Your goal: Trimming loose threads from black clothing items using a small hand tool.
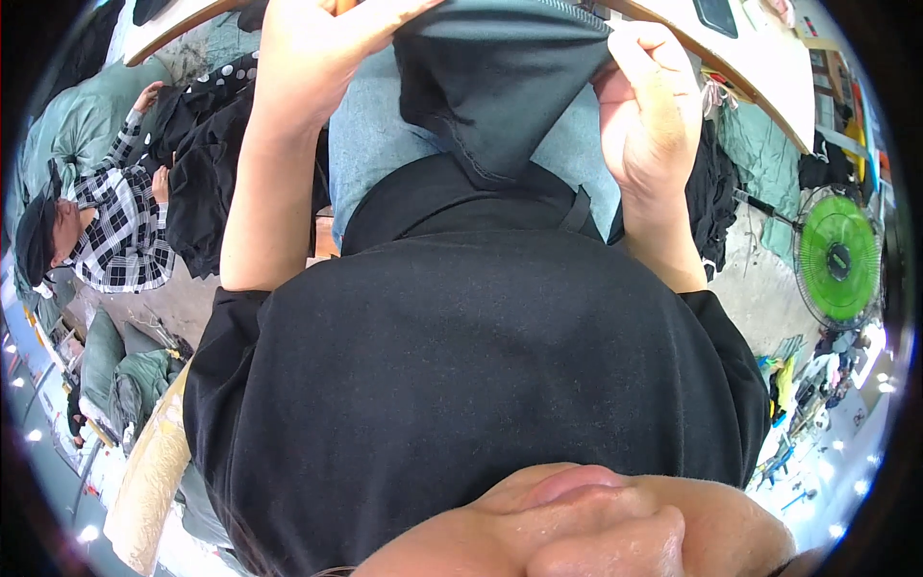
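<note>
A dark grey-black piece of cloth point(490, 91) hangs stretched between my two hands above my lap. Along its upper right edge runs a ridged, stitched-looking strip. My right hand point(654, 111) has its fingers closed on the cloth's upper right corner. At the upper left, my left hand point(312, 58) grips the other side, its thumb lying along the cloth's top edge; part of that hand is cut off by the picture's upper edge. The cloth's lower end droops in a point, with a seam showing, over the black fabric at my waist.
Pale tabletops with wooden edges point(769, 106) lie ahead at both sides; a phone point(714, 14) rests on the right one. At right stands a green fan point(838, 258). A person in a checked shirt point(115, 231) sits at left among dark garments point(207, 183) and green bundles point(82, 120).
</note>
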`<state>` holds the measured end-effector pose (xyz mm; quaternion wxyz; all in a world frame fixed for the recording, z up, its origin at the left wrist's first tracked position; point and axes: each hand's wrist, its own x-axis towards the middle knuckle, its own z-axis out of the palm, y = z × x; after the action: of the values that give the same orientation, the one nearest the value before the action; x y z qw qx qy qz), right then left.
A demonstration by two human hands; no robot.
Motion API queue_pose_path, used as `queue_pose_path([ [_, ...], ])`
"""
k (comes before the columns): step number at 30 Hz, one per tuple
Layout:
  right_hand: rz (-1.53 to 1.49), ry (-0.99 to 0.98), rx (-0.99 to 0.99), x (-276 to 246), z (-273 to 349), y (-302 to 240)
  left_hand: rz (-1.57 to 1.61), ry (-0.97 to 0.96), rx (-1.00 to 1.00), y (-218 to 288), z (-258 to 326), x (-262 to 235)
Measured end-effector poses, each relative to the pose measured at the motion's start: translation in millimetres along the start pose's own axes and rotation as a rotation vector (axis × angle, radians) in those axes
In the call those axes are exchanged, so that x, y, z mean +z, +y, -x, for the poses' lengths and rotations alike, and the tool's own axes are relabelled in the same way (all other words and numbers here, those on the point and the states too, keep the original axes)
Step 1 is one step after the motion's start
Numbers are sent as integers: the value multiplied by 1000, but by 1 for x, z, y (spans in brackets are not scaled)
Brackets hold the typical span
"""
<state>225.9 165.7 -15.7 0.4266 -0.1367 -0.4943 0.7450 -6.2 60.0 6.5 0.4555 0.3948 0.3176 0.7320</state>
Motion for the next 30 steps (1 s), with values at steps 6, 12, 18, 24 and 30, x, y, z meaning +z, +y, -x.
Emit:
queue_pose_path([
  [6,419,91,-200,-9,-8,7,-704,105,287,-4,-48,6],
  [12,513,165,-147,1,-10,9,-812,46,-195,-3,-92,-10],
  [18,649,98,-213,15,-8,6,-1187,36,184,-7,-102,10],
  [24,568,110,-170,22,-12,13,-1558,73,-3,16,-110,30],
  [30,490,167,-22,16,-15,20,-1424,174,-465,28,-114,59],
])
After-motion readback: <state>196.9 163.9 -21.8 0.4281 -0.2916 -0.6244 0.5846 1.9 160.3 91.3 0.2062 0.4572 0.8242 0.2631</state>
